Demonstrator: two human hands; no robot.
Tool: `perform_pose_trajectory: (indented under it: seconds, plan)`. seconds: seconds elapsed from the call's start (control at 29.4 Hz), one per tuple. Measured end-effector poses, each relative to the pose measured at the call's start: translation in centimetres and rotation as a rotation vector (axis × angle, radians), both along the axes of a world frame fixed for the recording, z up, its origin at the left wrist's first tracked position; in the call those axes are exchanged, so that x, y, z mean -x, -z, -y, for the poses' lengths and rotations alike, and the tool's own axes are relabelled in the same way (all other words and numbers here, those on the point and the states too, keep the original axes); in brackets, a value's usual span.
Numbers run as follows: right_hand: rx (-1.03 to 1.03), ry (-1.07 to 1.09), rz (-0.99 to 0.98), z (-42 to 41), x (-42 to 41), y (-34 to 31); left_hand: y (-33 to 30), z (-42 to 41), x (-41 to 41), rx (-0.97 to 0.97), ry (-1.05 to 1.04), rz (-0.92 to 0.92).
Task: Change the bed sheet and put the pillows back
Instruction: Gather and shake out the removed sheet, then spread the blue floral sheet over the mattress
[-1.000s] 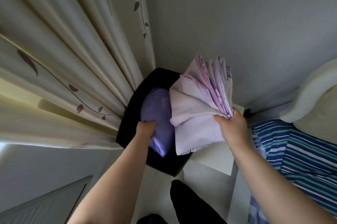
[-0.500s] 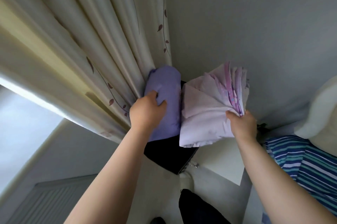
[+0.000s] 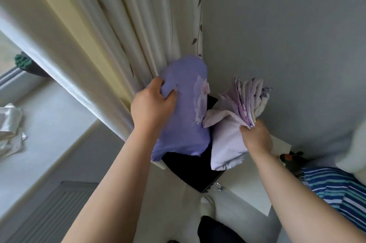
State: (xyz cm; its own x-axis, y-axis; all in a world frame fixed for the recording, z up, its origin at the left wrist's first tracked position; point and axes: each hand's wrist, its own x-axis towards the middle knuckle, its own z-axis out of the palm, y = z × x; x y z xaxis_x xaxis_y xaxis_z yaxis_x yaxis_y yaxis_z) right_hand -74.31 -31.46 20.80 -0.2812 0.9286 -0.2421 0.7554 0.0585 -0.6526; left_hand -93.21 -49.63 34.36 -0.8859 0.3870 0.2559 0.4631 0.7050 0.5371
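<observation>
no legible txt, no labels, no nos.

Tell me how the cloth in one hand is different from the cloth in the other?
The purple cloth in the left hand is plain, deeper in colour and bunched up. The pale lilac cloth, pinched by the right hand, is lighter, patterned and folded in many layers. Both are held above the black bin.

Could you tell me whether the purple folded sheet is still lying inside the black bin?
No, the left hand grips the purple folded sheet, lifted above the black bin.
</observation>
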Motion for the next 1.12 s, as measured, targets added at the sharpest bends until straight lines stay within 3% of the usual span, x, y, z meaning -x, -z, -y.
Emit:
perform_pose_trajectory:
  seconds: [0.17, 0.37, 0.44, 0.54, 0.61, 0.78, 0.92, 1.02, 1.12]
  plan:
    - [0.114, 0.050, -0.039, 1.1, 1.3, 0.7, -1.0, 0.1, -0.3, -0.075, -0.003, 0.015]
    - [0.392, 0.191, -0.446, 3.6, 3.8, 2.5, -3.7, -0.2, 0.7, -0.196, -0.053, -0.091]
    - [0.536, 0.226, -0.372, 4.6, 3.1, 4.6, -3.8, -0.4, 0.9, -0.215, -0.042, -0.085]
    - [0.678, 0.171, -0.042, 5.3, 1.5, 6.7, -3.5, -0.7, 0.9, -0.240, -0.027, -0.083]
    - [0.644, 0.073, 0.096, 5.0, 0.9, 7.3, -3.1, -1.2, 1.1, -0.228, -0.022, -0.057]
    - [0.485, -0.132, 0.096, 3.8, 2.1, 5.9, -2.3, -2.6, 0.6, -0.243, 0.044, 0.060]
    - [0.526, -0.030, -0.185, 3.1, 3.2, 3.3, -2.1, -3.5, -0.9, -0.305, 0.116, 0.205]
    - [0.743, 0.152, -0.410, 4.1, 2.6, 2.0, -2.0, -3.8, -2.1, -0.370, 0.236, 0.287]
    - [0.662, 0.261, -0.546, 4.9, 1.0, 1.2, -2.1, -3.8, -2.9, -0.415, 0.379, 0.387]
